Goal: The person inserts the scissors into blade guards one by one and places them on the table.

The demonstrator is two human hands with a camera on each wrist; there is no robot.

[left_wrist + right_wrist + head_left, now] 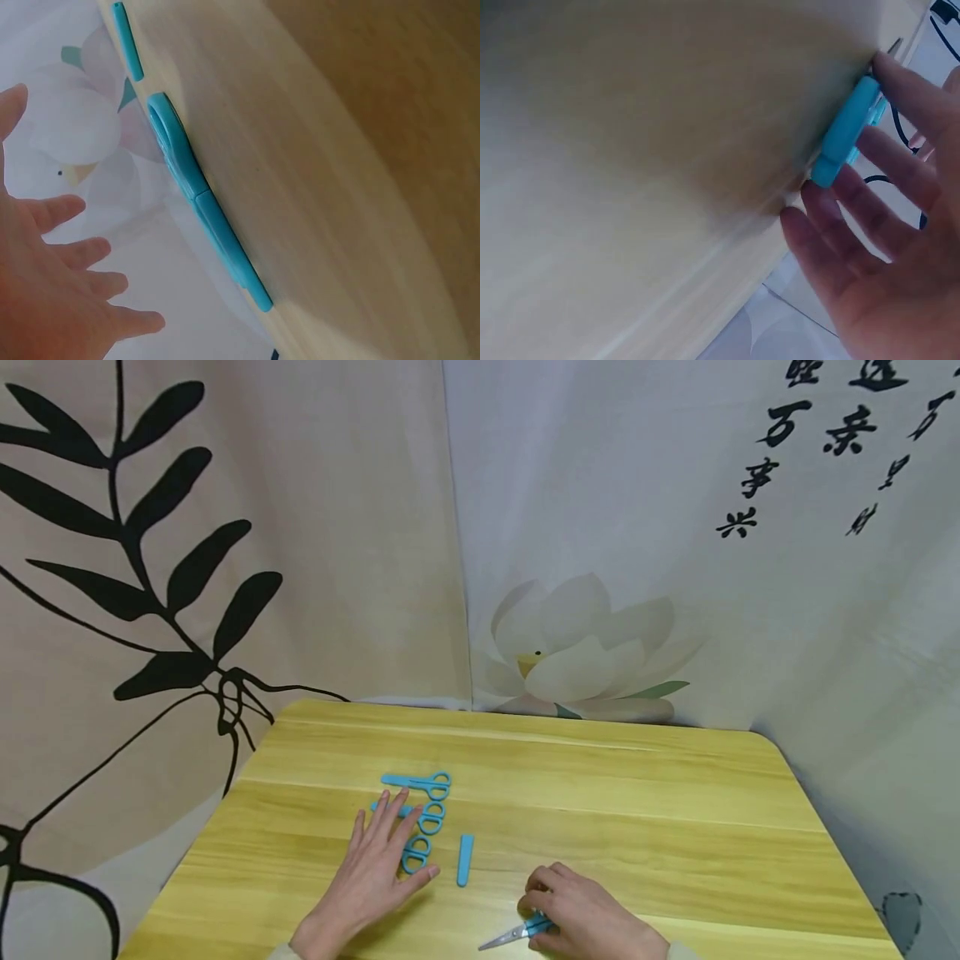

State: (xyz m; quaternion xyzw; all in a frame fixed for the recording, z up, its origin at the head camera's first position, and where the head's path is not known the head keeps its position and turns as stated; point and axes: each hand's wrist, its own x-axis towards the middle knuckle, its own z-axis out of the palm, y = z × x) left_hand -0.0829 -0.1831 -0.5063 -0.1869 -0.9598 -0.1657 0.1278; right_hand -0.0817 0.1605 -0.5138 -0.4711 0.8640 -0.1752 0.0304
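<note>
At the table's near edge my right hand (pixel 581 910) holds small scissors (pixel 510 935) by their blue handles (pixel 847 135), fingers bent about them. Their bare metal blades point left. My left hand (pixel 371 868) hovers or rests, fingers spread, over the left side; contact is hard to tell. Just beyond its fingertips lie blue scissors in a sheath (pixel 408 780). A second pair of blue scissors (pixel 432 818) and a third (pixel 415 855) lie partly hidden under that hand. A loose blue sheath (pixel 465 860) lies between the two hands, also seen in the left wrist view.
The wooden table (pixel 637 810) has rounded far corners. Behind it hangs a pale curtain (pixel 360 527) printed with dark leaves, a lotus and writing. A dark cable (pixel 897 124) shows past the table edge in the right wrist view.
</note>
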